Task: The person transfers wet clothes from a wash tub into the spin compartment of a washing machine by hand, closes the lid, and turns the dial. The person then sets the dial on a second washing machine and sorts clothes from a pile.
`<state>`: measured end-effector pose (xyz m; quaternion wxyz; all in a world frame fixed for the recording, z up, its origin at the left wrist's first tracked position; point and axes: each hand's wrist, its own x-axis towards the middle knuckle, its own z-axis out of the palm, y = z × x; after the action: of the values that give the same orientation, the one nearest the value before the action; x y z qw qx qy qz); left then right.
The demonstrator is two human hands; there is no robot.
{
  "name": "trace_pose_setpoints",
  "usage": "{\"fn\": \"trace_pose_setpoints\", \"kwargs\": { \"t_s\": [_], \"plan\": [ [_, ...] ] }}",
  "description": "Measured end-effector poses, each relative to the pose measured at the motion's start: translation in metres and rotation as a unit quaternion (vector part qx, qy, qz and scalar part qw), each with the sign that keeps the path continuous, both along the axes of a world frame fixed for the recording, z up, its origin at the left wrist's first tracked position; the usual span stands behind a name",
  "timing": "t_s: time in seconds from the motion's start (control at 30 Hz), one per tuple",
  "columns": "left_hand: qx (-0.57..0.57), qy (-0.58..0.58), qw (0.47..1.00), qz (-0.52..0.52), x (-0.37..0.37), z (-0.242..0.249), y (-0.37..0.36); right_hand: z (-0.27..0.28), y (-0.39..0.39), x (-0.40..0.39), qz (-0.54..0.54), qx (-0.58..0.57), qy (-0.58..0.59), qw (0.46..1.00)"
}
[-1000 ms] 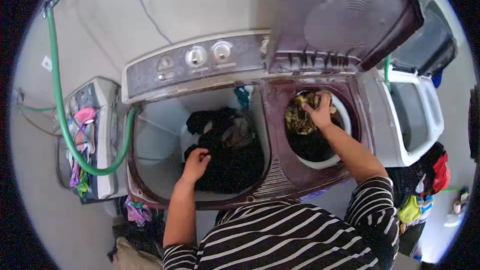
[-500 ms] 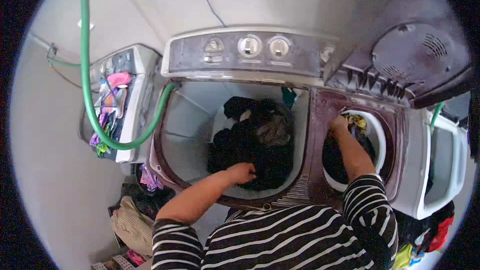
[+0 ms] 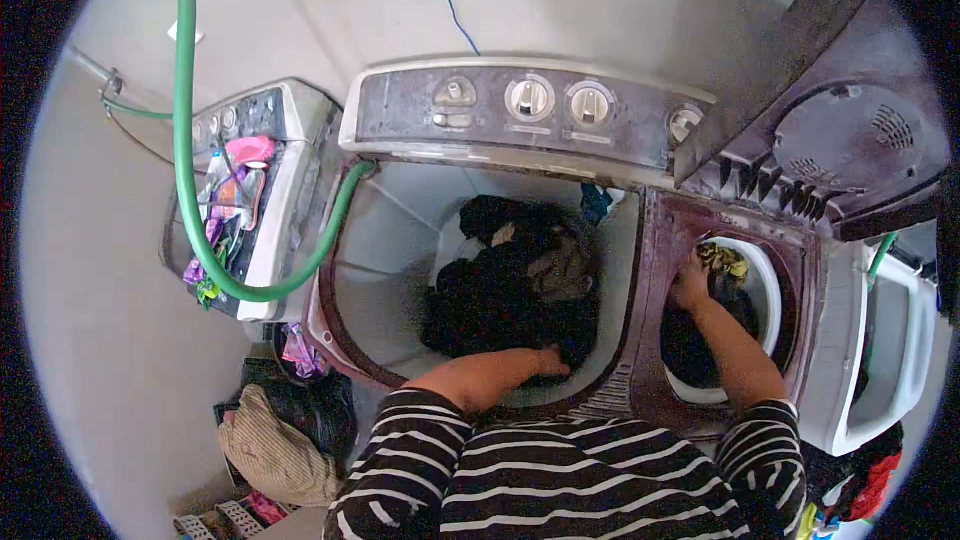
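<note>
left hand at dark clothes | right hand at spin tub

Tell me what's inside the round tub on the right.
Inside the round tub, a yellow-and-dark patterned cloth shows near the back, with dark fabric in front. The right hand and forearm cover part; whatever lies beneath the top layer cannot be seen.
</note>
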<state>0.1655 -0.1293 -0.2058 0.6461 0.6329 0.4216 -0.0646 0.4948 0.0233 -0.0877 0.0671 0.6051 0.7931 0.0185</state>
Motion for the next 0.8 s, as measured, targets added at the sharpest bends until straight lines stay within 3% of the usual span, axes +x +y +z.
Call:
{"fn": "trace_pose_setpoints", "kwargs": {
  "t_s": [0.23,0.3,0.33,0.37,0.4,0.47,0.53,0.57,0.6,0.63,0.67,0.73,0.8],
  "plan": [
    [-0.223,0.024,0.969,-0.101,-0.027,0.086,0.046,0.008,0.011,-0.014,-0.095,-0.076,0.135,0.983],
    [-0.165,0.057,0.969,0.172,-0.043,0.081,0.061,0.018,0.009,-0.012,-0.13,-0.091,0.167,0.973],
    [-0.072,0.164,0.976,0.127,-0.059,0.068,0.078,0.027,0.005,-0.01,-0.136,-0.088,0.165,0.973],
    [0.025,0.267,0.96,0.08,-0.077,0.054,0.094,0.04,-0.002,-0.008,-0.169,-0.113,0.275,0.94],
    [0.315,0.31,0.864,0.24,-0.089,0.042,0.075,0.054,-0.011,-0.009,-0.199,-0.133,0.382,0.892],
    [0.524,0.31,0.749,0.262,-0.123,0.006,0.079,0.08,-0.029,-0.013,-0.245,-0.16,0.581,0.76],
    [0.475,0.364,0.75,0.283,-0.149,-0.066,0.064,0.096,-0.053,-0.023,-0.229,-0.136,0.594,0.759],
    [0.479,0.354,0.753,0.281,-0.145,-0.026,0.079,0.119,-0.063,-0.034,-0.235,-0.126,0.592,0.76],
    [0.276,0.387,0.855,0.21,-0.143,0.019,0.092,0.143,-0.075,-0.046,-0.255,-0.137,0.608,0.74],
    [0.056,0.401,0.906,0.122,-0.138,0.057,0.101,0.162,-0.084,-0.055,-0.274,-0.148,0.623,0.717],
    [0.058,0.396,0.909,0.118,-0.143,0.02,0.098,0.17,-0.091,-0.06,-0.278,-0.144,0.621,0.719],
    [0.182,0.239,0.954,0.022,-0.141,-0.048,0.107,0.18,-0.104,-0.067,-0.263,-0.099,0.656,0.7],
    [0.299,0.07,0.949,-0.073,-0.15,-0.111,0.106,0.189,-0.112,-0.074,-0.244,-0.052,0.692,0.678]
  ]
}}
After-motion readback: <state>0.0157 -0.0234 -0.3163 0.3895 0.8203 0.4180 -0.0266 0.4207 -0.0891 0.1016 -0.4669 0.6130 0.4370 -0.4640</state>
